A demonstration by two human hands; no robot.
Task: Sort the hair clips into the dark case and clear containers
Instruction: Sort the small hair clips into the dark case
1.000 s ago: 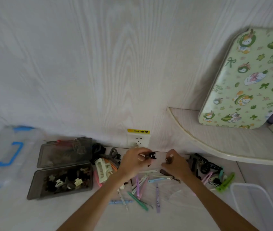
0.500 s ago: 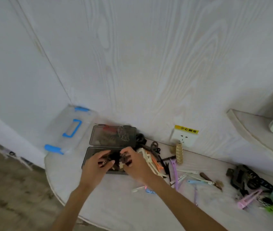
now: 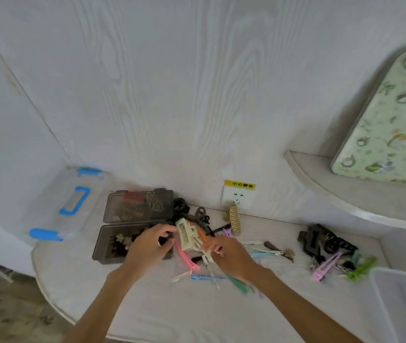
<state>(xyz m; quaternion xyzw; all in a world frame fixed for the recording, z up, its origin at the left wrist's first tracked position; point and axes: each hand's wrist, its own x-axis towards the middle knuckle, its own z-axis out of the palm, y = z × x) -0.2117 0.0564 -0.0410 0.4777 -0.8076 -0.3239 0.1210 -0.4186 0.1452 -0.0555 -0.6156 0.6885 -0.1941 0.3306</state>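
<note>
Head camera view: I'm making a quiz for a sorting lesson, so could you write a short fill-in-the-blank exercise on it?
1. The dark case lies ____ with clips inside.
2. The clear box left of it has ____ latches.
3. The wall socket carries a ____ warning label.
4. The left hand is over the case's ____ half.

Missing words: open; blue; yellow; nearer

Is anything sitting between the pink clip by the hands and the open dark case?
Nothing visible blocks it. The pink clip lies on the table just right of the dark case, whose lid is open. Only the left hand hovers over the case's right end; the right hand is beside the clip.
</note>
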